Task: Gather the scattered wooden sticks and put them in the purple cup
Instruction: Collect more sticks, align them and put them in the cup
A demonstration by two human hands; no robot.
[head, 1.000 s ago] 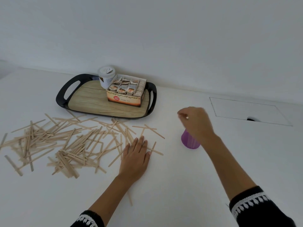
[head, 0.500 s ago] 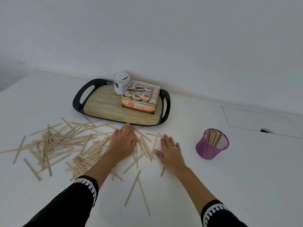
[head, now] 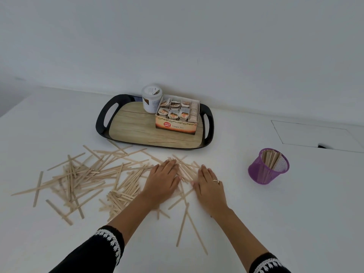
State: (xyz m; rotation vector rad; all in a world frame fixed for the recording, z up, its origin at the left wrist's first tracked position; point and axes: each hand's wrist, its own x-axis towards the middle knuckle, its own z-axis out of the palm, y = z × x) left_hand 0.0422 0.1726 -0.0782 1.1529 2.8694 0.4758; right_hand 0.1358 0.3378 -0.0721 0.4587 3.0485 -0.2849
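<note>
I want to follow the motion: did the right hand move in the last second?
Yes. The right hand left the purple cup and came left, down onto the wooden sticks, beside the left hand.

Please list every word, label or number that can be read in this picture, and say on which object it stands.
"Ginger Tea": front of the tea box on the tray.
Round red logo on the same box front: two short words, too blurred to read.
White jar label: print too small to read.
Tea bag packets: illegible.
</note>
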